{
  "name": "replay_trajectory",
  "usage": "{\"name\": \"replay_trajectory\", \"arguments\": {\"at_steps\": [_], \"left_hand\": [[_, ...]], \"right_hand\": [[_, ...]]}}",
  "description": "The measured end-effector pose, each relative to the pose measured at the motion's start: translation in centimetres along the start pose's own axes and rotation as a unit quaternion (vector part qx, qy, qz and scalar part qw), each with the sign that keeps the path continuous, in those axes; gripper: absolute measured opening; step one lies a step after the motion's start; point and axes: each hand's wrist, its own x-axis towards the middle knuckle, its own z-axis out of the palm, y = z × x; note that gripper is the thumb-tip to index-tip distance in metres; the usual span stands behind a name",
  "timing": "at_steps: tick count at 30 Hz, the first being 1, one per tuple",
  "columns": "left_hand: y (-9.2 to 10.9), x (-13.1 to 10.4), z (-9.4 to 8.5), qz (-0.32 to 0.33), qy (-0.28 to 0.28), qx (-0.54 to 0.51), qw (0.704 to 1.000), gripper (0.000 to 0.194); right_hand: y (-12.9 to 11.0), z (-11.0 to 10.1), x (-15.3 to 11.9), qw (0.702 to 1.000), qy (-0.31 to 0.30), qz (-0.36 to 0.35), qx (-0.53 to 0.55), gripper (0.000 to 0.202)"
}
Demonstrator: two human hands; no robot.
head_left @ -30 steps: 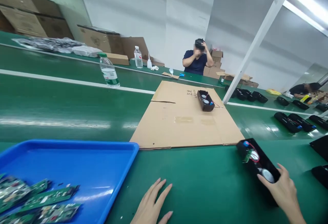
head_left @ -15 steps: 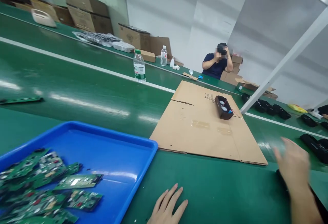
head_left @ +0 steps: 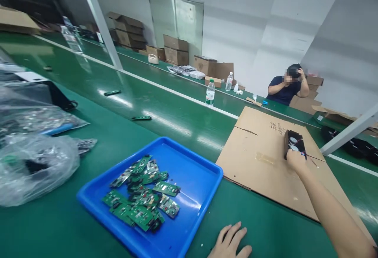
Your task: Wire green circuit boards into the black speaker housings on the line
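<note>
A black open case [head_left: 297,141] with two round silver parts and thin wires rests on a flat cardboard sheet [head_left: 251,151]. My right hand [head_left: 296,159] is closed on the near end of that case, its arm stretched across the cardboard. My left hand [head_left: 232,242] lies on the green table [head_left: 262,218] with fingers spread, holding nothing. To its left stands a blue tray [head_left: 197,187] with several green circuit boards [head_left: 143,214] heaped inside.
Plastic bags [head_left: 38,167] lie at the left. A bottle [head_left: 210,92] stands beyond the tray. Two circuit boards lie on the green surface behind it. A person [head_left: 285,86] sits across, near cardboard boxes. A white post [head_left: 351,132] rises at the right.
My right hand has moved left and forward from beside the cardboard onto the black case. The view has turned left, bringing the plastic bags into sight. My left hand stays spread on the table.
</note>
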Motion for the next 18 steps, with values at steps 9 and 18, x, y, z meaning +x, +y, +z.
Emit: {"name": "replay_trajectory", "arguments": {"at_steps": [9,18], "left_hand": [[0.1,1.6,-3.6,-0.055,-0.180,-0.196,0.962,0.050],[-5.6,2.6,-11.8,-0.251,-0.124,-0.139,0.950,0.031]], "right_hand": [[2.4,-2.8,-6.1,0.971,0.040,-0.219,0.082,0.044],[4.0,3.6,-9.2,0.942,0.139,-0.304,0.024,0.017]]}}
